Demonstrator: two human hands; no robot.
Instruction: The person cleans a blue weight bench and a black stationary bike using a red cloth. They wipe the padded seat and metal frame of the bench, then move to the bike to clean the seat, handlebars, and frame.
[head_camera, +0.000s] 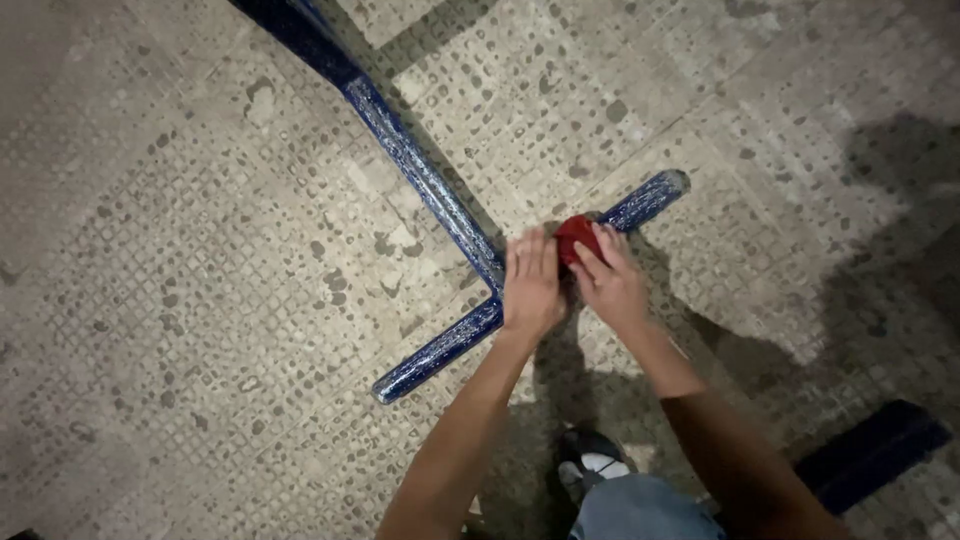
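Both hands meet over a small red object (575, 238) that sits on the crossbar of a blue metal frame (430, 185), just beside the joint where a long diagonal tube comes down onto the foot bar. The left hand (530, 283) lies flat with fingers stretched forward and close together, palm down over the joint and the near edge of the red piece; it presses or steadies rather than closes around anything. The right hand (610, 283) is half curled, its fingers reaching up onto the red piece from the right side, touching it and perhaps pinching it, though how firmly it has hold I cannot tell because the fingers cover most of it. The red thing looks small, rounded and light, probably a cloth wad, pad or cap; its surface is too hidden to say whether it is soft or stiff, so it is best taken from the sides between fingertips and thumb. The frame looks like painted steel tube, stiff and probably heavy, its paint scuffed and worn pale along the top, so it may feel rough rather than slick; the round tube gives a sure grip anywhere along its length. It rests on a tiled floor (200, 260) with a worn, patchy pattern. A shoe (592, 467) shows below, and another dark blue bar (870, 450) lies at the lower right.
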